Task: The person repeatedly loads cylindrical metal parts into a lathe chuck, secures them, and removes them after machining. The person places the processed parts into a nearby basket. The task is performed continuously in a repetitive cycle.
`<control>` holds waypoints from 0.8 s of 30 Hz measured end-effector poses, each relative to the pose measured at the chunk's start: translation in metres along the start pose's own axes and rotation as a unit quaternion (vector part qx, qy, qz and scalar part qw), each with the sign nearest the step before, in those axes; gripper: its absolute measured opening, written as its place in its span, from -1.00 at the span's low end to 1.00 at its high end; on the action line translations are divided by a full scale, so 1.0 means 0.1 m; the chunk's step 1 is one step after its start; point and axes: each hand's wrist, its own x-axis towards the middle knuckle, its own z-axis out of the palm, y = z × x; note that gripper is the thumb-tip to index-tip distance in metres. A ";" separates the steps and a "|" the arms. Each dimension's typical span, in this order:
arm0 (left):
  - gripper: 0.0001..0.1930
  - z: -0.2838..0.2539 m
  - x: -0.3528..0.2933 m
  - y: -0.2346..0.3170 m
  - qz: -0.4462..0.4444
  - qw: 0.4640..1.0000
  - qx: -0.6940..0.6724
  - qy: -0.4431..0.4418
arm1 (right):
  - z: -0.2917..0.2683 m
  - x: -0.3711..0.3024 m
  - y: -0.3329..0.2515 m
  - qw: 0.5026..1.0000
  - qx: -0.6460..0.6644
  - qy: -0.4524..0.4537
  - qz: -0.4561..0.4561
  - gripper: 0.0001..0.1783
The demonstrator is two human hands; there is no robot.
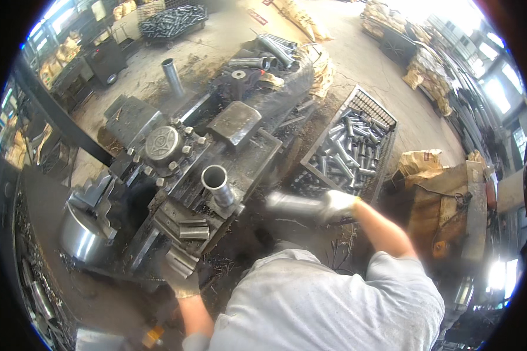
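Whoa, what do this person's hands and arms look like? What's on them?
The left hand and right hand wear pale gloves. The left one looks darker beyond the wrist; the right one is blurred. The forearms are bare below plain grey sleeves.

Pretty grubby workshop, tbh. The floor [357, 65] is pale concrete with stains and cracks, and it gets a lot darker toward the middle. Windows [497, 95] run down the right wall and they're totally blown out, with a big white glare [445, 10] at the far right. Over on that side you've got piled sacks [386, 16], then a stack of long dark bars [479, 114] under the windows. Near right there's a beat-up tan box [439, 216]. Far left: a dark cabinet [106, 61], a heap of metal parts [173, 22], and a dark beam [58, 111] slanting across.
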 end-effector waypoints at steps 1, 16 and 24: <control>-0.36 0.00 0.00 0.08 0.004 0.999 0.006 0.048 | -0.10 -0.15 0.34 0.980 0.158 0.076 0.096 -0.64; -0.23 0.60 -0.39 -0.05 -0.103 0.994 0.048 -0.002 | 0.15 0.89 -2.72 0.934 -0.135 0.196 -0.266 -0.33; -0.61 0.36 -0.46 0.14 -0.052 0.989 -0.020 0.139 | 1.42 1.18 -3.00 0.828 -0.265 0.229 -0.438 -0.49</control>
